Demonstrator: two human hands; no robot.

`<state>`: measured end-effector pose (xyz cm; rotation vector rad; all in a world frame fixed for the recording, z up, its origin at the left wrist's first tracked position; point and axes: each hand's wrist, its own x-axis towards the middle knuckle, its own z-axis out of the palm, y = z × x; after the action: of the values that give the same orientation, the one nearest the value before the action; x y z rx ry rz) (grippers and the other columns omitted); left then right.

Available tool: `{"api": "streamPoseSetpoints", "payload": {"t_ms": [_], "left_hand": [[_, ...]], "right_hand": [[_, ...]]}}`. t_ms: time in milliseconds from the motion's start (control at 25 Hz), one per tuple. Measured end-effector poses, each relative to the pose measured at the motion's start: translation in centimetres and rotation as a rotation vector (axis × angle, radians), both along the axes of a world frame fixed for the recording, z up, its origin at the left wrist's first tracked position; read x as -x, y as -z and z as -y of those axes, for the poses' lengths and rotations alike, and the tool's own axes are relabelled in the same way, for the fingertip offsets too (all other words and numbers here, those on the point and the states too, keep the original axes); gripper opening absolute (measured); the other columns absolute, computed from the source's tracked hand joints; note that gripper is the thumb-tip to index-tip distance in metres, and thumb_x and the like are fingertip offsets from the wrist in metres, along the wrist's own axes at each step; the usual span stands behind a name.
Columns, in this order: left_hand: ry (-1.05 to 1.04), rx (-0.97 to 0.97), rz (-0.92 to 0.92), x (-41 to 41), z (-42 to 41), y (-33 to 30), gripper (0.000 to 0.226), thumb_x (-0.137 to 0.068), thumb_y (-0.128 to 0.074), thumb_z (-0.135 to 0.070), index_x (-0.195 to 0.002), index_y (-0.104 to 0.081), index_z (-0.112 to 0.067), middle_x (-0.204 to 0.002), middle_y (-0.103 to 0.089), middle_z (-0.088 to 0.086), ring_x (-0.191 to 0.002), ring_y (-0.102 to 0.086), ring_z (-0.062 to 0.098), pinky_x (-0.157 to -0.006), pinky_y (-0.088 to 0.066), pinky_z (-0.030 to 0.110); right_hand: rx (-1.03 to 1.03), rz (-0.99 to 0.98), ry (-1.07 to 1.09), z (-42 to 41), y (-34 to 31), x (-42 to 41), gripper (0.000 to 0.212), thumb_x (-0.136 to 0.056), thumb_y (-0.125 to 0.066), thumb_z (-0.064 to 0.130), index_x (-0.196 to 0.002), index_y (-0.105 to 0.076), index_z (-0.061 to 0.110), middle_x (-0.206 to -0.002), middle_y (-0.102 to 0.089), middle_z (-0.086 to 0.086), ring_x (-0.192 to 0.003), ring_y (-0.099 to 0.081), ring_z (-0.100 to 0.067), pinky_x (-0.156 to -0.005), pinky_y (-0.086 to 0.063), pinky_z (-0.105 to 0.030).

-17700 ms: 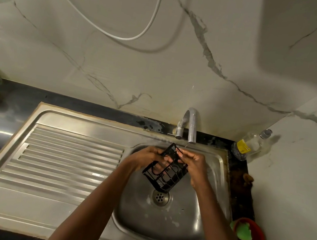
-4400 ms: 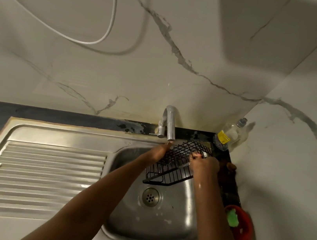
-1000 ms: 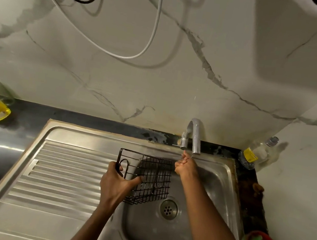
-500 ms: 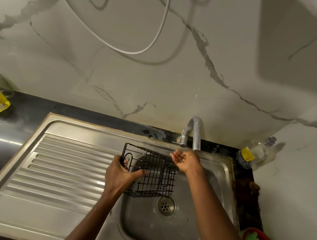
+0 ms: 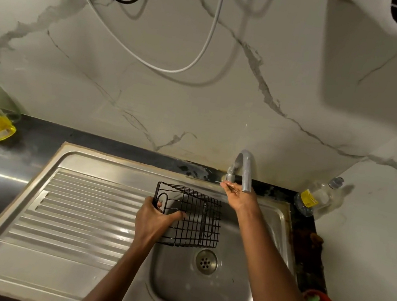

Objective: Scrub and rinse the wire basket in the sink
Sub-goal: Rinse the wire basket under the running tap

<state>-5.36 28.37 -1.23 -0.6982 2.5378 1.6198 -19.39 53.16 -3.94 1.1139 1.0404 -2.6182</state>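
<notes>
Here the steel sink [image 5: 95,212] filled most of your view, its bowl at the right. The black wire basket [image 5: 192,216] hung over the bowl's left edge, above the drain [image 5: 206,261]. Your left hand [image 5: 153,221] gripped its left end, fingers closed around the wire. Your right hand [image 5: 239,197] was apart from it, open-fingered and holding nothing, just under the tap [image 5: 244,170].

so earlier both hands were on the wire basket [image 5: 189,220] right under the faucet [image 5: 245,169], now only the left hand [image 5: 153,219] grips it by its left end, over the left side of the bowl; right hand [image 5: 239,195] let go, went up to the tap base, fingers out
</notes>
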Motion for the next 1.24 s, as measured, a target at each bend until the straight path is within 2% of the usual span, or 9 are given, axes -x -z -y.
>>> {"api": "streamPoseSetpoints", "payload": {"t_ms": [120, 240, 360, 560, 720, 800, 880, 1040, 1240], "left_hand": [[-0.015, -0.002, -0.002, 0.1, 0.1, 0.0, 0.077, -0.057, -0.091, -0.059, -0.114, -0.053, -0.024, -0.102, -0.062, -0.002, -0.092, -0.061, 0.016, -0.078, -0.057, 0.037], [-0.024, -0.002, 0.003, 0.2, 0.2, -0.1, 0.074, -0.059, -0.092, -0.057, -0.112, -0.052, -0.024, -0.1, -0.061, -0.003, -0.09, -0.061, 0.015, -0.078, -0.058, 0.038], [-0.031, -0.01, 0.009, 0.4, 0.2, 0.1, 0.072, -0.06, -0.093, -0.055, -0.111, -0.054, -0.022, -0.097, -0.061, -0.001, -0.088, -0.06, 0.016, -0.076, -0.057, 0.037], [-0.012, -0.031, 0.014, 0.5, -0.7, 0.2, 0.075, -0.058, -0.092, -0.057, -0.111, -0.052, -0.023, -0.099, -0.06, -0.002, -0.089, -0.06, 0.017, -0.08, -0.058, 0.04], [-0.042, -0.085, 0.058, 0.5, -0.8, -0.5, 0.086, -0.046, -0.084, -0.067, -0.11, -0.057, -0.017, -0.101, -0.063, 0.002, -0.088, -0.06, 0.018, -0.077, -0.057, 0.038], [-0.074, -0.133, 0.094, 0.8, -0.7, -0.7, 0.085, -0.045, -0.084, -0.065, -0.109, -0.059, -0.014, -0.103, -0.065, 0.005, -0.088, -0.059, 0.019, -0.077, -0.055, 0.038], [-0.09, -0.177, 0.117, 1.1, -0.6, -0.9, 0.079, -0.046, -0.085, -0.061, -0.105, -0.06, -0.015, -0.101, -0.066, 0.005, -0.088, -0.06, 0.02, -0.075, -0.054, 0.038], [-0.102, -0.208, 0.134, 1.3, -0.6, -1.1, 0.071, -0.046, -0.087, -0.058, -0.097, -0.059, -0.018, -0.094, -0.068, 0.006, -0.085, -0.062, 0.021, -0.076, -0.057, 0.042], [-0.112, -0.257, 0.155, 1.5, -0.5, -1.0, 0.052, -0.06, -0.093, -0.042, -0.088, -0.058, -0.016, -0.081, -0.063, 0.001, -0.073, -0.055, 0.016, -0.064, -0.044, 0.031]], "right_hand": [[0.097, -0.009, 0.042, 1.3, -0.9, -0.3, 0.04, -0.094, -0.048, -0.015, -0.133, -0.047, -0.02, -0.134, -0.051, -0.039, -0.127, -0.052, -0.05, -0.104, -0.05, -0.05], [0.039, -0.001, 0.113, 1.0, -1.1, -0.1, 0.038, -0.093, -0.052, -0.01, -0.13, -0.051, -0.016, -0.137, -0.053, -0.035, -0.126, -0.056, -0.045, -0.091, -0.059, -0.044], [0.038, -0.033, 0.167, 0.9, -1.6, -0.9, 0.012, -0.097, -0.05, -0.003, -0.106, -0.058, -0.005, -0.129, -0.057, -0.028, -0.123, -0.059, -0.037, -0.108, -0.048, -0.045], [0.023, -0.045, 0.115, 2.4, -0.3, -0.7, 0.031, -0.092, -0.055, -0.013, -0.123, -0.054, -0.012, -0.127, -0.059, -0.031, -0.117, -0.063, -0.04, -0.098, -0.056, -0.044], [-0.616, -0.002, -0.152, 3.0, 1.2, -0.3, 0.021, -0.098, -0.058, 0.006, -0.114, -0.065, -0.006, -0.106, -0.072, -0.021, -0.08, -0.072, -0.023, -0.063, -0.061, -0.025], [-1.072, -0.094, -0.332, 2.6, 2.0, -0.2, 0.017, -0.097, -0.062, 0.01, -0.111, -0.068, 0.002, -0.106, -0.072, -0.016, -0.083, -0.071, -0.022, -0.065, -0.061, -0.027], [-1.357, -0.168, -0.496, 2.1, 2.7, 0.2, 0.018, -0.096, -0.064, 0.015, -0.111, -0.071, 0.007, -0.109, -0.072, -0.012, -0.091, -0.072, -0.024, -0.069, -0.061, -0.029], [-1.459, -0.168, -0.607, 2.1, 2.3, 1.1, 0.026, -0.092, -0.069, 0.009, -0.118, -0.069, 0.008, -0.117, -0.069, -0.009, -0.096, -0.067, -0.018, -0.06, -0.044, -0.005], [-1.501, -0.212, -0.685, 2.4, 1.4, 1.3, 0.015, -0.098, -0.059, 0.004, -0.109, -0.069, 0.004, -0.099, -0.064, -0.002, -0.081, -0.059, -0.009, -0.053, -0.045, -0.004]]}}
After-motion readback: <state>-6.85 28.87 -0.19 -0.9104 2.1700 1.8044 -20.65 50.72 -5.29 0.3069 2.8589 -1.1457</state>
